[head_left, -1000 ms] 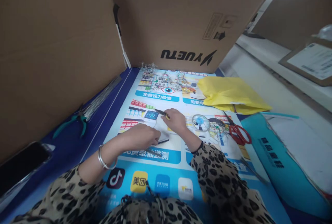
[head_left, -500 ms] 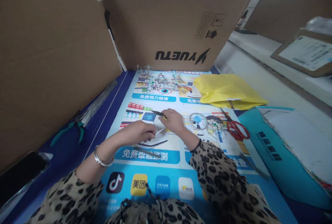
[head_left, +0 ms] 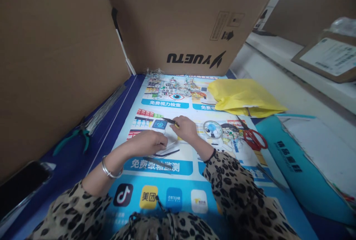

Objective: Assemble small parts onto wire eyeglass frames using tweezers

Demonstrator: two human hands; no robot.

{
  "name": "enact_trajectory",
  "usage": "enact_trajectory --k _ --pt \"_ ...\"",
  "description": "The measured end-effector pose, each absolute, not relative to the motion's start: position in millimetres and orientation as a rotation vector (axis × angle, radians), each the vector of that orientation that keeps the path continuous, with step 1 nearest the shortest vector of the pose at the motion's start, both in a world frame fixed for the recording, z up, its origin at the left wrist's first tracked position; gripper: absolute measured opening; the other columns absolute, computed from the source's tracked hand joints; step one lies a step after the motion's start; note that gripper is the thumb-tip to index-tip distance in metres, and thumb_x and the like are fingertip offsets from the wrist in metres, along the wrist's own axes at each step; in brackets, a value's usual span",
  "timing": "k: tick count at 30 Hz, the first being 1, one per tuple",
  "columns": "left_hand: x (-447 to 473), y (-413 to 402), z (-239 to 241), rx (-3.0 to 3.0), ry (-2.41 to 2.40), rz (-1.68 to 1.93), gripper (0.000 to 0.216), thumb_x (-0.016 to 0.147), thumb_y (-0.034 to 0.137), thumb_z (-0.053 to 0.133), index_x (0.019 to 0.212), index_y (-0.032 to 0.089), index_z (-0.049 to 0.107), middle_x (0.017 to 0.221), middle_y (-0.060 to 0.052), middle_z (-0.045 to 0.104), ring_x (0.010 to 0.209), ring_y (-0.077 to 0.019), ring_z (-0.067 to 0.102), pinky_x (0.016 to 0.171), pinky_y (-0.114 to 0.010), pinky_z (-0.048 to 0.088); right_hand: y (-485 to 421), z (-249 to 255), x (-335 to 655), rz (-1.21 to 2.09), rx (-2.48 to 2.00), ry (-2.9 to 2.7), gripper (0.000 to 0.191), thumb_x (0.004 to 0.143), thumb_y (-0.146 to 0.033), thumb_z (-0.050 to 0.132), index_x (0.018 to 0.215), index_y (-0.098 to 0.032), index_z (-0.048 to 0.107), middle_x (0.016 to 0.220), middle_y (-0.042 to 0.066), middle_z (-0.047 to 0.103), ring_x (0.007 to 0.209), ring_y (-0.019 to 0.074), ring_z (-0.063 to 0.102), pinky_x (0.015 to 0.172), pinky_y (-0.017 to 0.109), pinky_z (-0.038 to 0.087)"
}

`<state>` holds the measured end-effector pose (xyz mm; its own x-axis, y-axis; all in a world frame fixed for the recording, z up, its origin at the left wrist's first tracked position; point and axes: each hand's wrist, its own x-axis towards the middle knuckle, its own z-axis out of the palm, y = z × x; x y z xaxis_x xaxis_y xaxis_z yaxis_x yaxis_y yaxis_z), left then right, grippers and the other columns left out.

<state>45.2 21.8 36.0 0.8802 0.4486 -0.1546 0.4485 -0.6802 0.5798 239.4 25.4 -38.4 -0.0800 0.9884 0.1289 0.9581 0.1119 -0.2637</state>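
My left hand [head_left: 148, 142], with a silver bangle on its wrist, is closed in a pinch over the printed poster [head_left: 191, 179]. A thin pale wire [head_left: 171, 144] sticks out to the right from its fingertips. Just above and to the right, my right hand [head_left: 187, 128] is wrapped round a slim dark pointed tool [head_left: 169, 121] with a yellow part at the grip. Its tip points left; whether it is tweezers or pliers I cannot make out. The two hands are close together but apart.
Teal-handled pliers [head_left: 75, 140] and a bundle of thin wires [head_left: 104, 108] lie left. Red-handled scissors [head_left: 254, 139], a round clear dish [head_left: 213, 129], a yellow bag [head_left: 244, 95] and a teal box [head_left: 289, 154] are right. Cardboard [head_left: 178, 21] stands behind; a phone [head_left: 25, 180] lies lower left.
The pale wire at my left fingertips looks thinner and lies a little lower than before. My left hand has turned slightly; my right hand has hardly moved.
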Motion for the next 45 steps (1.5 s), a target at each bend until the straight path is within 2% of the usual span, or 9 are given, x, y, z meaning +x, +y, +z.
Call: enact_trajectory --k 5,10,14,20,29,37,41,45 --pt "50 26 43 1.878 0.813 0.369 0.016 0.083 0.03 0.044 0.077 0.017 0.051 0.065 0.0 0.061 0.059 -0.0121 0.059 0.055 -0.022 0.042 26 -38 242 0.219 -1.865 -2.013 0.026 0.083 -0.043 0.049 0.098 -0.024 0.058 0.089 0.002 0.059 0.087 0.0162 0.052 0.07 0.025 0.036" --pt "64 53 45 1.327 0.837 0.846 0.022 0.078 0.036 0.056 0.075 0.015 0.049 0.067 -0.001 0.062 0.056 -0.0106 0.06 0.05 -0.019 0.044 30 -42 245 0.203 -1.805 -1.786 0.022 0.082 -0.037 0.05 0.095 -0.021 0.057 0.087 0.003 0.057 0.086 0.0164 0.051 0.073 0.026 0.038" --pt "70 76 29 0.964 0.856 0.991 0.023 0.073 0.033 0.063 0.077 0.015 0.05 0.066 0.0 0.061 0.059 -0.0115 0.063 0.05 -0.02 0.047 32 -46 247 0.162 -1.719 -1.74 0.019 0.082 -0.035 0.049 0.091 -0.019 0.056 0.085 0.003 0.056 0.084 0.0166 0.051 0.075 0.027 0.039" --pt "65 91 1 0.825 0.896 1.026 0.019 0.073 0.028 0.063 0.076 0.014 0.05 0.067 -0.002 0.062 0.055 -0.0111 0.062 0.046 -0.018 0.046 31 -48 247 0.162 -1.635 -1.793 0.021 0.082 -0.037 0.049 0.09 -0.02 0.056 0.084 0.004 0.056 0.085 0.018 0.05 0.077 0.029 0.04" --pt "70 87 -6 1.019 0.87 0.96 0.026 0.072 0.036 0.064 0.078 0.014 0.05 0.069 -0.002 0.062 0.054 -0.0097 0.059 0.048 -0.019 0.046 31 -49 247 0.307 -1.595 -1.728 0.022 0.082 -0.039 0.047 0.09 -0.02 0.055 0.081 0.002 0.057 0.073 0.0142 0.052 0.068 0.025 0.041" --pt "75 87 -12 1.333 0.955 1.005 0.018 0.075 0.033 0.056 0.078 0.016 0.055 0.067 0.001 0.058 0.057 -0.0095 0.055 0.057 -0.022 0.045 30 -39 254 -0.051 -1.911 -1.931 0.032 0.085 -0.044 0.045 0.098 -0.018 0.059 0.087 0.008 0.056 0.086 0.021 0.049 0.077 0.032 0.037" --pt "74 90 -18 1.709 1.07 1.027 0.014 0.078 0.024 0.048 0.083 0.017 0.059 0.077 0.0 0.06 0.071 -0.0123 0.056 0.069 -0.025 0.044 28 -38 254 -0.18 -2.004 -1.986 0.032 0.084 -0.045 0.047 0.1 -0.02 0.061 0.093 0.01 0.056 0.091 0.0236 0.047 0.079 0.036 0.035" --pt "72 86 -17 2.139 1.131 0.955 0.021 0.082 0.015 0.042 0.089 0.018 0.061 0.089 -0.004 0.061 0.088 -0.0151 0.054 0.08 -0.028 0.042 27 -35 253 -0.275 -1.796 -1.878 0.032 0.087 -0.039 0.045 0.109 -0.019 0.057 0.103 0.011 0.055 0.101 0.0241 0.044 0.085 0.039 0.034"
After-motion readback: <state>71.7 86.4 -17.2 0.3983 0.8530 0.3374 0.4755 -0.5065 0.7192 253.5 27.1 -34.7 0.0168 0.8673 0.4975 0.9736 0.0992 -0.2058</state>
